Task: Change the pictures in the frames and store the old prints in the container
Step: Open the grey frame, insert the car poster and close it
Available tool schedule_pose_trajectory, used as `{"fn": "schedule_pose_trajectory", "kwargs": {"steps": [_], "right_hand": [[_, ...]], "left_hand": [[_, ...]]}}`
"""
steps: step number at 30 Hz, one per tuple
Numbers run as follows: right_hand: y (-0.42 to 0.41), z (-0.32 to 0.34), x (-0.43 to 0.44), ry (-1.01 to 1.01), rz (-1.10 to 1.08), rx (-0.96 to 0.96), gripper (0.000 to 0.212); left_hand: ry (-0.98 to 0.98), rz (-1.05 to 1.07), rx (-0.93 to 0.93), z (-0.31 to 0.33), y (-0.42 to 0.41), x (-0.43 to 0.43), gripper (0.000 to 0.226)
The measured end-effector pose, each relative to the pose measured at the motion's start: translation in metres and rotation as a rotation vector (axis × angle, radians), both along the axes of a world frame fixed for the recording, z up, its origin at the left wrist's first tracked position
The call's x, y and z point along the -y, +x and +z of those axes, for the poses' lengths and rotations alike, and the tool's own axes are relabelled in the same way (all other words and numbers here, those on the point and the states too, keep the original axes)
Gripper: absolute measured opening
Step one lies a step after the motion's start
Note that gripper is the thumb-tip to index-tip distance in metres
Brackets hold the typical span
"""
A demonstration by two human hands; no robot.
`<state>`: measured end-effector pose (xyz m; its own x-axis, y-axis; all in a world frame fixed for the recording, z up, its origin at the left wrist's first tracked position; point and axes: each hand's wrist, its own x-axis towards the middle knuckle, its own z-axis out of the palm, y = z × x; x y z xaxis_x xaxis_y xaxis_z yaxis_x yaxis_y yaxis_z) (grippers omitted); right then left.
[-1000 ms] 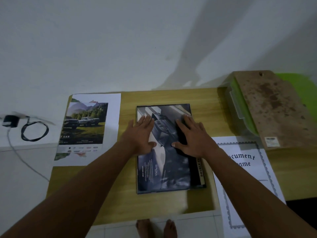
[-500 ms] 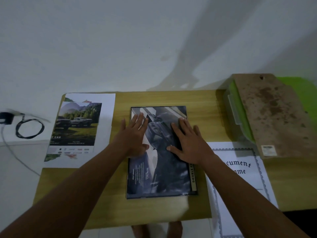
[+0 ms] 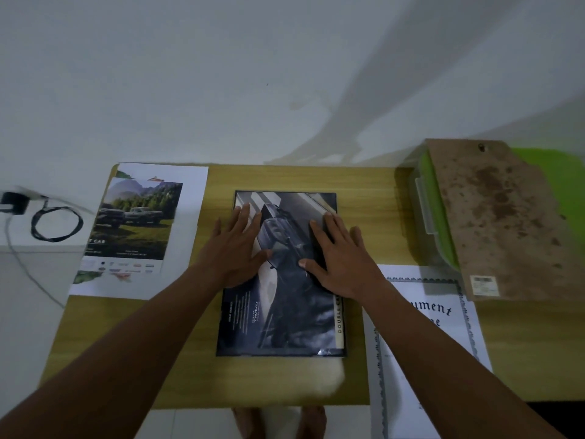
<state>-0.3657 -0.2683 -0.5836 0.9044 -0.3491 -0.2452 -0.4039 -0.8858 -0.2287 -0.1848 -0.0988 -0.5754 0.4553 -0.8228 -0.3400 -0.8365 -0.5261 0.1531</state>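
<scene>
The dark print (image 3: 285, 318) lies in its frame (image 3: 278, 354) at table (image 3: 285, 177) centre, your left hand (image 3: 232, 248) and right hand (image 3: 338, 258) flat on its upper half, fingers spread. Smooth outward toward 9 and 3 o'clock, seating corners squarely; the container (image 3: 425, 217) sits at 2 o'clock.

1. You seem to be in a room of a home.
2. Your bare feet (image 3: 248, 423) stand on a white tiled floor (image 3: 180, 424), at the near edge of a small wooden table (image 3: 285, 177).
3. The table stands against a plain white wall (image 3: 190, 74).
4. At your left, a black charger (image 3: 14, 202) with a looped cable (image 3: 57, 223) lies on a white ledge.
5. A plastic container (image 3: 425, 204) with a green lid is at the table's right end.
</scene>
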Motion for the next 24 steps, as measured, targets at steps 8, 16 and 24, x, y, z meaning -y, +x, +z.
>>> {"fn": "schedule_pose_trajectory", "kwargs": {"steps": [8,16,24], "right_hand": [[-0.024,0.010,-0.017,0.044,0.092,-0.080,0.093],[-0.034,0.003,-0.030,0.089,0.054,-0.065,0.084],[-0.038,0.006,-0.034,0.136,-0.009,-0.037,0.086]], "left_hand": [[-0.005,-0.043,-0.076,0.012,-0.024,-0.045,0.101],[0.002,-0.026,-0.052,0.005,-0.037,-0.056,0.103],[-0.014,-0.041,-0.056,0.010,-0.037,-0.056,0.104]]}}
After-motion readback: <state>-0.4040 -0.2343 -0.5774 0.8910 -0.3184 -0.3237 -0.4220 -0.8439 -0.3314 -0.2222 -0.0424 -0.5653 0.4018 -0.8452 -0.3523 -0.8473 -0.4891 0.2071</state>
